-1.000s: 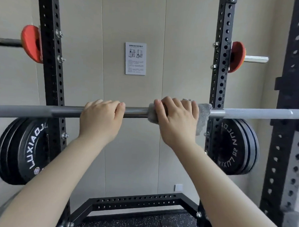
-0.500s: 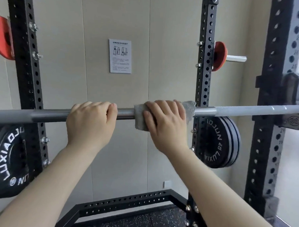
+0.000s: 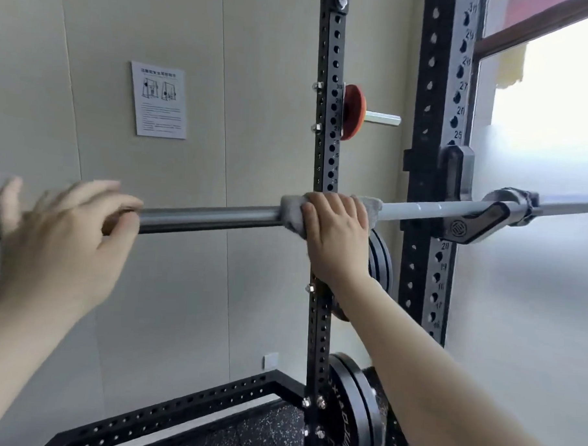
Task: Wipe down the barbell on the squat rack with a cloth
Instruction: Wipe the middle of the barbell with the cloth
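The grey steel barbell (image 3: 212,217) runs across the view at chest height and rests at the right in a black J-hook (image 3: 467,227) on the squat rack. A grey cloth (image 3: 372,207) is wrapped over the bar. My right hand (image 3: 334,231) grips the bar through the cloth, just in front of the rear rack upright. My left hand (image 3: 59,233) is off the bar at the left, fingers spread and blurred, a little in front of the shaft.
Black perforated rack uprights stand at centre (image 3: 326,156) and right (image 3: 438,128). Black weight plates (image 3: 348,414) hang low on the rear upright, an orange plate (image 3: 353,112) higher up. A paper notice (image 3: 158,100) is on the wall. A bright window (image 3: 552,133) fills the right.
My left hand has let go of the bar and opened. My right hand and the cloth have slid right along the bar, and the view has turned to the right.
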Motion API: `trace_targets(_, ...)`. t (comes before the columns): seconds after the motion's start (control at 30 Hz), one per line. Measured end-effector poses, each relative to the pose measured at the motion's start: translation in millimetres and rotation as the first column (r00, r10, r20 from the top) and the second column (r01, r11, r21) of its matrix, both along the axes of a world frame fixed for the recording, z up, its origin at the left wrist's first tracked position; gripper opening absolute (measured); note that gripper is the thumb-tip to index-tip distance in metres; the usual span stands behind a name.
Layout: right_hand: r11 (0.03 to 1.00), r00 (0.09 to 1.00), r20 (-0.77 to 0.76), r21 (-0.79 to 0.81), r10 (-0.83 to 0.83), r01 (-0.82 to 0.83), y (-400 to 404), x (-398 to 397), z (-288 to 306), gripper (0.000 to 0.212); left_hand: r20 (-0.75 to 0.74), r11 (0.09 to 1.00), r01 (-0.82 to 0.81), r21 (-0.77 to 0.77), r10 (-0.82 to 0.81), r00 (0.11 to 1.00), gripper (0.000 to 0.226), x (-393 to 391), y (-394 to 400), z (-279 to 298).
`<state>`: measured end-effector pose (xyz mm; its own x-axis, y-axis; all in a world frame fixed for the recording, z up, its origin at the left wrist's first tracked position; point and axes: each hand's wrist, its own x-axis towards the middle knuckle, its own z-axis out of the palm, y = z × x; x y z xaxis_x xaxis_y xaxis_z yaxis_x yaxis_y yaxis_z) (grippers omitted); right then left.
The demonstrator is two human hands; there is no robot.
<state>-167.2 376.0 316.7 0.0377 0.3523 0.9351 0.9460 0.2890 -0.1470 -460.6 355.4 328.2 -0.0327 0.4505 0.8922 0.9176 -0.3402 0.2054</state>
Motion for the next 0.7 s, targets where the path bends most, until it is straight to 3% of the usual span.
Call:
trace_targets(0.1,0.995,0.977,-0.194,-0.062,-0.093,0.083,5,-12,0,0.035,-0.115,0.999,0.013,0.039,-0.008,0.993,0.033,61,-12,-3)
trace_targets(0.17,0.997,0.976,-0.204,-0.041,-0.071,0.064,8,-36,1,0.040,-0.161,0.999,0.037,0.029,-0.031,0.986,0.037,102,-15,-3)
trace_targets(0.27,0.995,0.997,0.045,0.070,0.068,-0.071,3,-21,-6,0.034,-0.145,0.998,0.063,0.028,-0.058,0.988,0.034,141,-10,3)
trace_targets(0.33,0.997,0.983,0.175,0.026,0.061,-0.066,3,20,-4,0.034,-0.127,0.998,0.048,0.039,-0.043,0.991,0.032,152,-7,3)
trace_targets(0.4,0.999,0.992,0.123,-0.032,0.013,-0.009,4,54,-1,0.034,-0.138,0.999,0.032,0.033,-0.027,0.990,0.036,157,-4,-1)
trace_targets(0.47,0.998,1.000,-0.023,-0.056,-0.020,0.019,8,63,-1,0.031,-0.151,0.998,0.009,0.055,-0.001,0.989,0.036,159,-4,-5)
trace_targets(0.6,0.999,0.942,-0.334,-0.045,-0.022,0.008,19,12,-1,0.036,-0.106,0.996,-0.004,0.091,0.013,0.994,0.034,162,-4,-6)
trace_targets(0.63,1.000,0.944,-0.331,0.010,0.013,-0.010,20,6,-3,0.038,-0.082,0.996,-0.006,0.093,0.014,0.997,0.033,163,-3,-4)
trace_targets(0.7,0.996,0.984,-0.169,0.083,0.056,-0.042,19,21,-6,0.038,-0.050,0.995,-0.002,0.097,0.007,0.999,0.030,164,-1,-1)
